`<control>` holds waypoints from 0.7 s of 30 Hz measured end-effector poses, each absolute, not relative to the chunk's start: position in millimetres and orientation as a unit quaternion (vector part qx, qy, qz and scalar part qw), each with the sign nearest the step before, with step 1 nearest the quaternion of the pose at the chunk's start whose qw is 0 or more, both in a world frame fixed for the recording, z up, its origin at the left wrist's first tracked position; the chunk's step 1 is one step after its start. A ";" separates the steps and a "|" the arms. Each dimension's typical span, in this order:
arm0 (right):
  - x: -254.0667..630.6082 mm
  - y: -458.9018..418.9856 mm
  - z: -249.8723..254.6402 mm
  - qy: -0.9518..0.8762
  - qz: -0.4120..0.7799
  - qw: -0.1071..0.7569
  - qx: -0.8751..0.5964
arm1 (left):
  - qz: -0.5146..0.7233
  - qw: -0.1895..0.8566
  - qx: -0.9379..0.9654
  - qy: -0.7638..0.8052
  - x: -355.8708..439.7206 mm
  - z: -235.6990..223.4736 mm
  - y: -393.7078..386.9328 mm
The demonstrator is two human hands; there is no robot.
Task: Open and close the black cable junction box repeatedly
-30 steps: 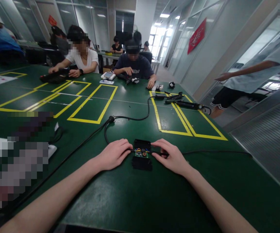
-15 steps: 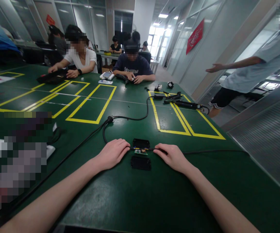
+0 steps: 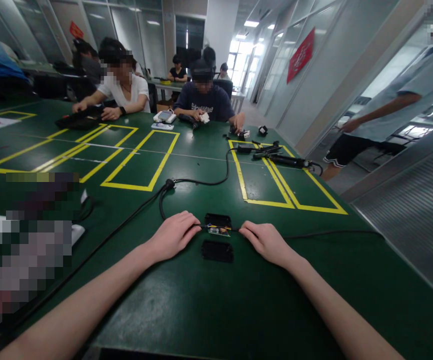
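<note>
Between my two hands is a small circuit board (image 3: 219, 231) with coloured wires, joined to a black cable on each side. My left hand (image 3: 176, 234) is closed on the left cable (image 3: 202, 227), close to the board. On the other side my right hand (image 3: 264, 240) pinches the right cable (image 3: 236, 230). Just beyond the board lies one black plastic case half (image 3: 218, 219), partly overlapped by it. The second case half (image 3: 217, 251) lies nearer to me, hollow side up, apart from both hands.
A plug (image 3: 169, 184) with its cord lies beyond my left hand. Yellow tape outlines (image 3: 269, 203) mark the green table (image 3: 216, 310). A black tool (image 3: 286, 161) with cord rests at the far right. Co-workers sit opposite; another person (image 3: 396, 110) stands at right.
The circuit board has tilted and risen slightly, with my hands still on the cables. Across the table, a co-worker's hands have moved apart, one reaching right. The standing person's arm has dropped.
</note>
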State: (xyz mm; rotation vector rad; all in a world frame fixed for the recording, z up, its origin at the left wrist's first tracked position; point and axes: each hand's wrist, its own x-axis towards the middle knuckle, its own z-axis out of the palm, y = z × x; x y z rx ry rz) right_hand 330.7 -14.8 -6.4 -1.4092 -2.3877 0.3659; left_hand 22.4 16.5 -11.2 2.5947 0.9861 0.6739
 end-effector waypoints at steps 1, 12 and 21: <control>330.7 -14.9 -5.8 -0.840 0.133 0.178 -0.494 | 0.244 0.145 0.898 0.336 22.2 -10.8 16.4; 329.3 -20.2 -2.8 -0.834 0.149 0.259 -0.465 | 0.304 0.129 0.895 0.300 20.3 -6.4 13.3; 327.1 -27.4 5.5 -0.845 0.170 0.259 -0.435 | 0.307 0.114 0.905 0.270 18.9 2.1 5.7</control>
